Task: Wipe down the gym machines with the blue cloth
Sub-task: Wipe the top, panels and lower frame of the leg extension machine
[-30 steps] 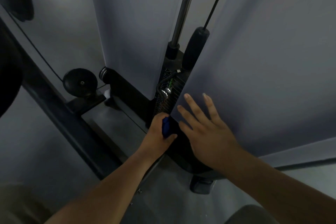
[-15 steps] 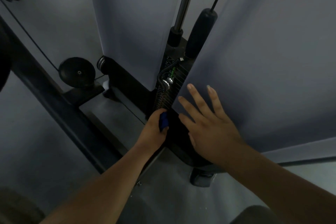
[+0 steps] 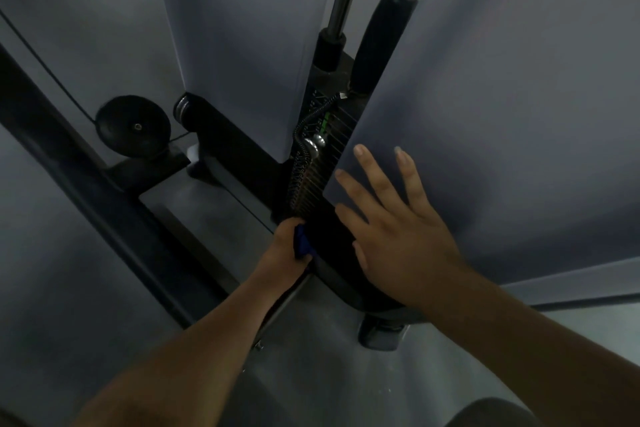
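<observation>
Grey floor (image 3: 322, 378) underfoot; dark rounded shape (image 3: 491, 414) at bottom edge, unidentifiable.

Nothing legible from where I stand. Weight stack (image 3: 320, 163): faint pale marks run down its left edge, too small and dim for me to make out. Small green patch (image 3: 325, 124) on the upper plates; I can read no letters or figures on it.
</observation>
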